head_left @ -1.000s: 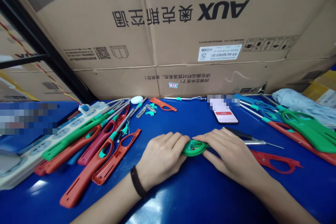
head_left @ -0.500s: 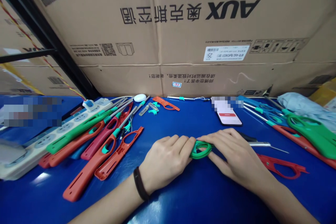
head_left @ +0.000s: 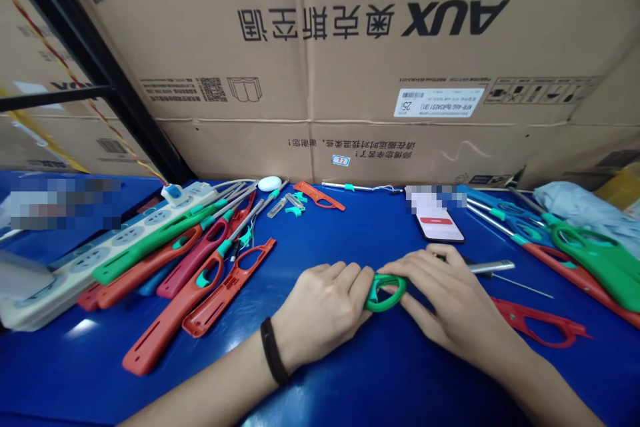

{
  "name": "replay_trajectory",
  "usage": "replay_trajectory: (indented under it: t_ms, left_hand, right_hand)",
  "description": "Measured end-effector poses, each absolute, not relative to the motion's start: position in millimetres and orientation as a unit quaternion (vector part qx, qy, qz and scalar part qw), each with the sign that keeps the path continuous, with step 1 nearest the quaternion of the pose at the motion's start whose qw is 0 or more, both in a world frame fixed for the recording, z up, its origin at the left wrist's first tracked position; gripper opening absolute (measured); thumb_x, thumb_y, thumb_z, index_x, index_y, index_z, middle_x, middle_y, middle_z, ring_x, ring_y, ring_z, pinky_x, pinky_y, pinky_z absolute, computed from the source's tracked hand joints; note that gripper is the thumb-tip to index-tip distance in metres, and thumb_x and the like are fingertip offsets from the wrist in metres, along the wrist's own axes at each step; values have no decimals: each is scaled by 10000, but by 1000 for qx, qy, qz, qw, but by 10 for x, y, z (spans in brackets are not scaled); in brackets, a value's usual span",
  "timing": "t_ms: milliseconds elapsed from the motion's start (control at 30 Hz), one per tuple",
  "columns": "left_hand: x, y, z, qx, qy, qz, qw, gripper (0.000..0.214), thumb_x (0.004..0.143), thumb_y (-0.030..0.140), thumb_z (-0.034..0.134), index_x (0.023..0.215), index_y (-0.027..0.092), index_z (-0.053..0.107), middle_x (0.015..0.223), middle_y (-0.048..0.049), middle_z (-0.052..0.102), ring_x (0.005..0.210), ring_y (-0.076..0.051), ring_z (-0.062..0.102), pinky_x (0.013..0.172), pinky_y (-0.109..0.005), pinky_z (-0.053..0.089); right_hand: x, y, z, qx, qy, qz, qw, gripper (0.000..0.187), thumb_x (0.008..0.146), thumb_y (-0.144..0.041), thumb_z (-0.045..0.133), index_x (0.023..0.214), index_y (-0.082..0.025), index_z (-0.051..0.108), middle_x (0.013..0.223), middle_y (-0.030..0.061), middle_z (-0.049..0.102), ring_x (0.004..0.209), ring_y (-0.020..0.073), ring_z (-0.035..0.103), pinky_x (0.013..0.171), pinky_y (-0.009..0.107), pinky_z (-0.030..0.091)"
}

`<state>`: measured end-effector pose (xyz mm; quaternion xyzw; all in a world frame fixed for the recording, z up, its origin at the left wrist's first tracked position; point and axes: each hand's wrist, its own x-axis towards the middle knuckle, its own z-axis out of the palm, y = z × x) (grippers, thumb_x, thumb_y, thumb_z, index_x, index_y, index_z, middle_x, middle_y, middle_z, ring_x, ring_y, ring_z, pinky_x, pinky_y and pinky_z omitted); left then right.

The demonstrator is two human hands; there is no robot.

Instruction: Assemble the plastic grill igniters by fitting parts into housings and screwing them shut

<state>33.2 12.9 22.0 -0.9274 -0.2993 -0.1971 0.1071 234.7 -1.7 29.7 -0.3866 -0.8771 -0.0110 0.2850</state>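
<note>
Your left fingers (head_left: 361, 283) and right fingers (head_left: 400, 268) are curled closed around a green plastic loop (head_left: 385, 305), probably part of a lighter handle; both sets are grasping it, not released; the loop sits between your left hand (head_left: 320, 307) and right hand (head_left: 450, 300), low over the table, though you cannot tell whether it touches. The plastic looks smooth, so a weak fingertip hold could let it slip or spring loose; a steel spike (head_left: 515, 288) on a screwdriver-like tool lies just beside your right hand, so a sudden slip that way could prick your skin; a red plastic handle (head_left: 540, 323) is also near, and a knock could push it aside. A black wristband (head_left: 273, 350) circles your left wrist; to the left lie long red and green lighters (head_left: 170, 327) beside a white power strip (head_left: 95, 257); to the right are a phone (head_left: 440, 223) and more green lighters (head_left: 590, 267). The shiny blue table (head_left: 75, 360) runs beneath everything; a large cardboard carton (head_left: 350, 67) printed AUX stands behind it, with a black metal frame (head_left: 85, 53) at the left.
</note>
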Motion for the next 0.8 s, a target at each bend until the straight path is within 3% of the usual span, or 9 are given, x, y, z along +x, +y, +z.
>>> replay_trajectory:
  t_ms: [200,567,700,800]
  left_hand:
    - [330,120,226,-931,-300,-182,95,175,947,265,393,906,151,519,736,-24,613,601,-186,599,512,-302,452]
    - [328,99,245,-942,-314,-110,47,53,843,186,513,853,144,542,751,-38,646,600,-185,621,531,-275,459]
    - [319,142,289,-901,-397,-150,-85,102,825,233,522,769,161,567,690,-37,660,578,-178,633,517,-239,443]
    - [327,230,286,-805,-457,-203,-320,260,889,331,451,709,163,535,609,-21,641,483,-143,609,483,-218,450]
  right_hand:
    - [2336,-10,255,-392,-882,-15,262,176,872,-119,469,998,-196,564,902,28,674,848,181,595,846,373,329]
    - [2342,14,246,-367,-899,-58,233,177,895,-145,460,1009,-177,591,869,35,678,829,194,590,815,366,354]
    - [2321,-11,296,-374,-875,-113,285,224,901,-213,520,1118,-209,577,1004,39,705,966,203,611,896,382,336]
    - [2294,-40,292,-395,-828,-133,376,191,863,-231,595,1053,-248,591,995,35,708,927,207,626,879,387,368]
